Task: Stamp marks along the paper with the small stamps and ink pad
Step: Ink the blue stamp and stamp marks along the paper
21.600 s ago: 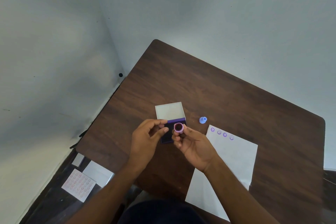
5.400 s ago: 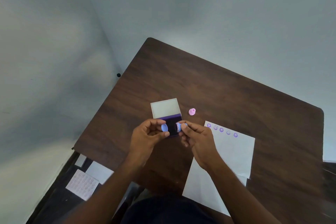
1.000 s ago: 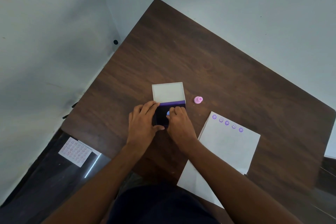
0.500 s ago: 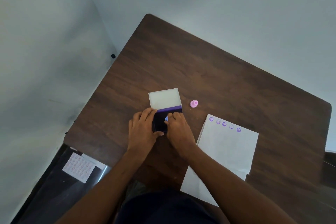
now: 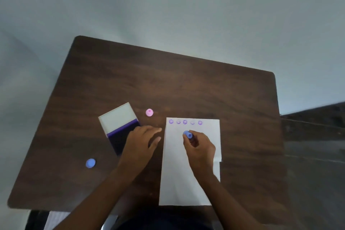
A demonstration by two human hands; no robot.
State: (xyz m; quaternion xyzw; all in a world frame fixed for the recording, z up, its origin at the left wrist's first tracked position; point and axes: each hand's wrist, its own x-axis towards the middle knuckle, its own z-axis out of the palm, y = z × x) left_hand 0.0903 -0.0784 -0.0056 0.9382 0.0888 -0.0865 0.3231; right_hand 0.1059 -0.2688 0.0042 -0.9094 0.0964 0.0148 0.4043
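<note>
Progress check from my end. I'm seeing the white paper sheet (image 5: 190, 164) lying on the dark wood table (image 5: 168, 84), with a row of five purple stamped marks (image 5: 185, 122) along its top edge. Two of them are looking fainter than the rest. The row is stopping short of the right edge, and everything below it is blank, so I'm judging this as early: one partial row done, most of the sheet left.

The right hand (image 5: 200, 148) is pinching the blue stamp (image 5: 188, 134) between thumb and fingers, over the paper just below the row. The stamp is looking tilted, and I can't tell whether its face is touching the sheet. I'm reading this as lining up the next mark, not yet printed.

The left hand (image 5: 141, 143) is resting flat, fingers loosely spread, holding nothing. It's lying over the right part of the open ink pad (image 5: 122, 138), fingertips pointing toward the paper's left edge, apart from it.

The ink pad's lid (image 5: 117, 117) is folded back, dark pad exposed. The pink stamp (image 5: 149, 112) is standing idle between pad and paper. The blue cap (image 5: 90, 163) is lying well apart near the table's left edge.

Remaining, by my judgement: the sixth mark, then continuing along the sheet, re-inking as prints fade.
</note>
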